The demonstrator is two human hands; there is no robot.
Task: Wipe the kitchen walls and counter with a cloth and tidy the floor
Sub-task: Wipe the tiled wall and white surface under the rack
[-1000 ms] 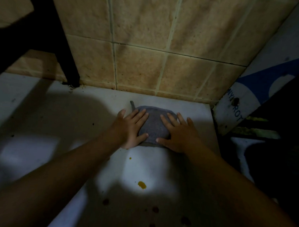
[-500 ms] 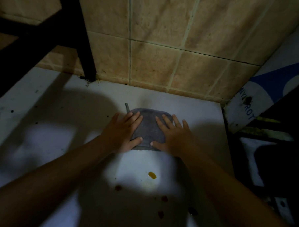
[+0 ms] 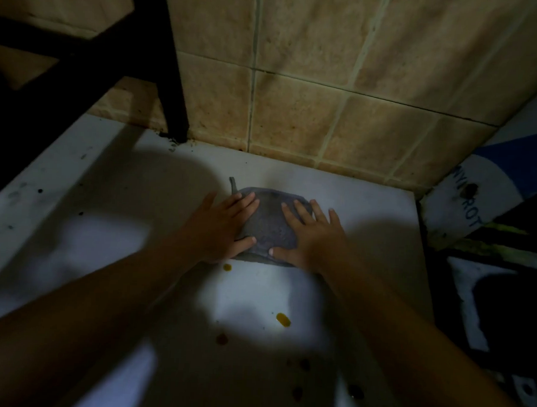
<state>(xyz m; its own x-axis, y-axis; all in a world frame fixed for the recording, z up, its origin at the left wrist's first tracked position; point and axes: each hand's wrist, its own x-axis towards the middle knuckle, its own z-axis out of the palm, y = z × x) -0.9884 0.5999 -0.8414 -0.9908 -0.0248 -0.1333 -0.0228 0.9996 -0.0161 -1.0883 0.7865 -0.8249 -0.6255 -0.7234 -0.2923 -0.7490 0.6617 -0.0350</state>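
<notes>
A grey cloth (image 3: 269,225) lies flat on the white counter (image 3: 113,196), a short way in front of the tan tiled wall (image 3: 295,118). My left hand (image 3: 223,226) presses on its left side with straight fingers. My right hand (image 3: 309,236) presses on its right side, fingers spread. Both thumbs lie along the cloth's near edge. A small yellow spot (image 3: 227,266) sits just below the cloth, and a larger yellow stain (image 3: 283,319) lies nearer to me. Dark red spots (image 3: 222,339) dot the near counter.
A black frame leg (image 3: 174,76) stands on the counter at the wall, left of the cloth, with dark crumbs at its foot. A blue and white printed panel (image 3: 476,200) leans at the counter's right edge. Beyond that edge it is dark.
Both hands have slid the cloth toward me across the counter; a small yellow spot now shows at its near edge. The view has shifted left and down.
</notes>
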